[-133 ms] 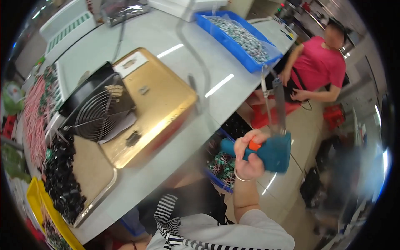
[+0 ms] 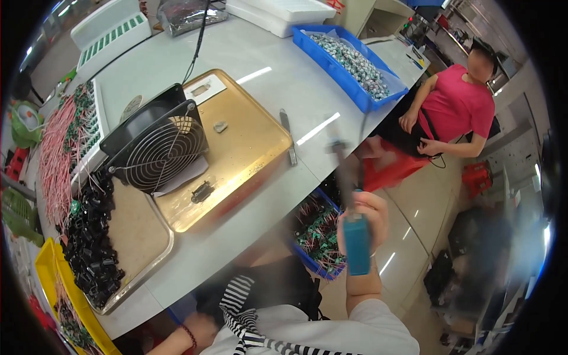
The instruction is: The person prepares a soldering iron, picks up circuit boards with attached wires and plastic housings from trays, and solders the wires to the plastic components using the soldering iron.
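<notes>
Blue-handled tool (image 2: 355, 239) sits in the right hand (image 2: 362, 216), off the table edge, over the gap between table and floor. Fist wrapped tight round the blue grip; a dark shaft (image 2: 342, 171), motion-blurred, sticks up and away from the fist toward the table (image 2: 284, 83). Long axis roughly vertical in the head view, handle end toward the body. Tip type: can't tell, too blurred. Left hand (image 2: 198, 331) is low by the lap, empty as far as I can see; whether fingers are curled or spread can't be told. Just below-left of the tool: blue bin (image 2: 322, 269) of green and red parts under the table. Farther out on the table: gold tray (image 2: 248, 148), black fan (image 2: 160, 148), a flat metal tool (image 2: 288, 136). Person in pink shirt (image 2: 455, 112) seated well apart.
</notes>
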Demonstrator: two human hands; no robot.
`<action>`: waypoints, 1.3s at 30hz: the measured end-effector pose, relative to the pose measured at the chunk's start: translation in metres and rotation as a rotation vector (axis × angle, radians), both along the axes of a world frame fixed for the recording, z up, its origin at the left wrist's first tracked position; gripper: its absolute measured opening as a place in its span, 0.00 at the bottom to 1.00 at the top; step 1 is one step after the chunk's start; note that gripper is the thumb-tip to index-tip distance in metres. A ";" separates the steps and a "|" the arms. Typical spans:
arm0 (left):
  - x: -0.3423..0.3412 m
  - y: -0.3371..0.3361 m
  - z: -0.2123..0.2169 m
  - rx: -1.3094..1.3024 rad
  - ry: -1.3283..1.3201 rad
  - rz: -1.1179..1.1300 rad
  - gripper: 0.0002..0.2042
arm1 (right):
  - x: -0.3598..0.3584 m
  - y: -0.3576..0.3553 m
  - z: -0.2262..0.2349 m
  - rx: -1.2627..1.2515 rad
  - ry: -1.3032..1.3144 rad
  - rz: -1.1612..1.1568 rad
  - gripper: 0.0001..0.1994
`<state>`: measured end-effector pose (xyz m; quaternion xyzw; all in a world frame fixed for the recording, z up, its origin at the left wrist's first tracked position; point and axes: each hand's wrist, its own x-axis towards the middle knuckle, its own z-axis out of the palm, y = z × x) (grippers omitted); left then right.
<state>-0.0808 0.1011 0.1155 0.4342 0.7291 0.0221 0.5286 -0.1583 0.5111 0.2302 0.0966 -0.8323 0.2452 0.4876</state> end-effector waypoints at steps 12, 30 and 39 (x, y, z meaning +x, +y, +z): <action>-0.067 0.175 0.033 1.147 -0.458 1.142 0.17 | 0.005 -0.024 0.005 0.522 -0.055 0.041 0.12; -0.049 0.201 0.077 1.234 -0.969 1.531 0.25 | 0.010 -0.052 0.010 0.626 -0.096 0.039 0.12; -0.055 0.188 0.076 1.439 -0.655 1.432 0.22 | 0.057 0.067 -0.145 0.183 0.141 -0.092 0.19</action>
